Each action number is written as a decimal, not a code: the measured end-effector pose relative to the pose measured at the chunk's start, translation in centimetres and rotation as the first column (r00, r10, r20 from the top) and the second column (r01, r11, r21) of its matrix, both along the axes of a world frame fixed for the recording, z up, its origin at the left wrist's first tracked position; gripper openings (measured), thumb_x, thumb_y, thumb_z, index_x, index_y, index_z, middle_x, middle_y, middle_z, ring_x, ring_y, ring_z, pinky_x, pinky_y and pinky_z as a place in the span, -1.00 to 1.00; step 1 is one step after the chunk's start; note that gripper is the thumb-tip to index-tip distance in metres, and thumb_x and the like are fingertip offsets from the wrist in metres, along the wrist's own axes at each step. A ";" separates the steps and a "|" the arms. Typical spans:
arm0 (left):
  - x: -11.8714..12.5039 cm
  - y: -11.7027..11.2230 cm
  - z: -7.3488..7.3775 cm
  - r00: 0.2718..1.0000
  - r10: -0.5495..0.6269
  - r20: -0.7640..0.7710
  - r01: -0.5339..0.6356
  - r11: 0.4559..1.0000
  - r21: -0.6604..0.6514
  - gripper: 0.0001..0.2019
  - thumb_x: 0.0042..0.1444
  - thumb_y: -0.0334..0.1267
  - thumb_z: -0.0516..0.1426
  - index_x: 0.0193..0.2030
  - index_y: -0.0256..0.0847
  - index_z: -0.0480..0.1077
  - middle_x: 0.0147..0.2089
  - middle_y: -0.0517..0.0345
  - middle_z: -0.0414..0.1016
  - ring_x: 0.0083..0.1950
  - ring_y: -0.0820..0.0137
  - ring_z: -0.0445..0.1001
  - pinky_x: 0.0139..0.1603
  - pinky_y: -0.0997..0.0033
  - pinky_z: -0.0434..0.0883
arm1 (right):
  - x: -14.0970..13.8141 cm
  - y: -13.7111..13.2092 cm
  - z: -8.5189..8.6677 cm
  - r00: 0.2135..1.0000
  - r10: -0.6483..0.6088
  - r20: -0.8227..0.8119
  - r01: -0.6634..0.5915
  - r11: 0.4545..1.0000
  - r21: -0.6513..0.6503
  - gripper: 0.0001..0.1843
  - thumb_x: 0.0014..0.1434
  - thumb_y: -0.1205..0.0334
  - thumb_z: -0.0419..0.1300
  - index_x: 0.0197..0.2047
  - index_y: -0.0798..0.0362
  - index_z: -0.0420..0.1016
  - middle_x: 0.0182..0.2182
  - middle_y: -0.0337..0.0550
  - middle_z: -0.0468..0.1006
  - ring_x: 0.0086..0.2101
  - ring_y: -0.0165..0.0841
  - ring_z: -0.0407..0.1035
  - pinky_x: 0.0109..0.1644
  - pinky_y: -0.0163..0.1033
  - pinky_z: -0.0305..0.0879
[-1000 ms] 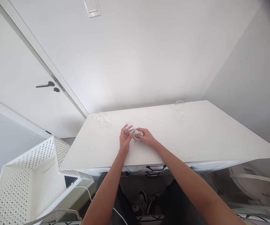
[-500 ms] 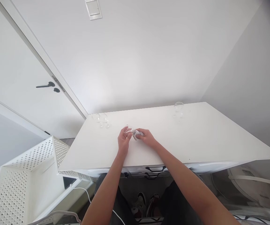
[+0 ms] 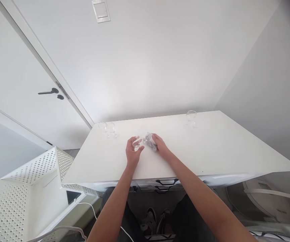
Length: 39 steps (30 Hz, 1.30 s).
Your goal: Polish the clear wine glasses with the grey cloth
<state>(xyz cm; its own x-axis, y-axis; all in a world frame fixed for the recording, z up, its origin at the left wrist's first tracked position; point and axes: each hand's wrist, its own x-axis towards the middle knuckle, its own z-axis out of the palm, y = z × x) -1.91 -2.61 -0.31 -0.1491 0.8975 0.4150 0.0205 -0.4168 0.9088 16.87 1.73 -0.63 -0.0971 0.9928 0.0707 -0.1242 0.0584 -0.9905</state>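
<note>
Desk: What do I log for the left side?

Remote: Through my head view, the left hand [image 3: 133, 152] curls about the bowl of a stemmed glass [image 3: 136, 142], thumb spread away from the fingers. Whether the thumb tip presses the bowl, I cannot tell. Glass is tilted, above the middle of the white tabletop [image 3: 185, 148], stem end toward the right.

Desk: And the other side?

Remote: Right hand [image 3: 160, 146] pinches a bunched pale cloth [image 3: 150, 141] at the stem end. Foot of the glass: I can't make it out; the cloth may cover it.

Desk: Which step, by your reading?

Remote: Cloth work at the stem end, I judge, in mid-step. Pair of glasses [image 3: 112, 127] upright at the back left; lone glass [image 3: 191, 116] upright at the back right. Neither hand is near those.

Desk: What does the next move call for?

Remote: My judgement: a steady cradle on the bowl, light pressure through the cloth. Stem looks thin; I'd avoid twisting the two ends against each other.
</note>
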 end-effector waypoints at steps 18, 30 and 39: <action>1.0 -0.2 -1.5 0.957 0.023 -0.291 0.023 0.988 0.152 -0.44 0.16 -0.18 0.38 0.27 -0.04 0.33 0.31 -0.14 0.46 0.19 0.12 0.56 0.22 -0.09 0.50 | 0.7 0.4 -1.2 0.940 -0.334 0.067 0.332 0.942 0.038 -0.62 -0.02 -0.07 0.41 -0.32 -0.02 0.40 -0.41 -0.28 0.50 -0.37 -0.34 0.33 -0.27 -0.24 0.32; 1.1 -0.5 -0.7 0.938 0.044 -0.343 0.015 0.986 0.167 -0.47 0.21 -0.11 0.34 0.28 -0.04 0.35 0.27 -0.13 0.48 0.17 0.11 0.56 0.22 -0.04 0.47 | 0.2 0.2 -0.7 0.978 -0.149 -0.144 0.139 0.987 -0.079 -0.63 0.01 -0.05 0.42 -0.20 0.01 0.60 -0.30 -0.18 0.60 -0.31 -0.31 0.40 -0.20 -0.20 0.38; 0.8 -0.4 -0.3 0.962 0.104 -0.251 -0.072 0.988 0.134 -0.47 0.23 -0.08 0.32 0.28 -0.06 0.32 0.24 -0.11 0.48 0.20 0.09 0.56 0.14 0.05 0.48 | 0.9 0.4 -0.2 0.924 -0.268 -0.272 0.219 0.956 -0.197 -0.77 -0.05 0.05 0.37 -0.40 0.00 0.50 -0.42 -0.14 0.55 -0.41 -0.31 0.40 -0.35 -0.19 0.37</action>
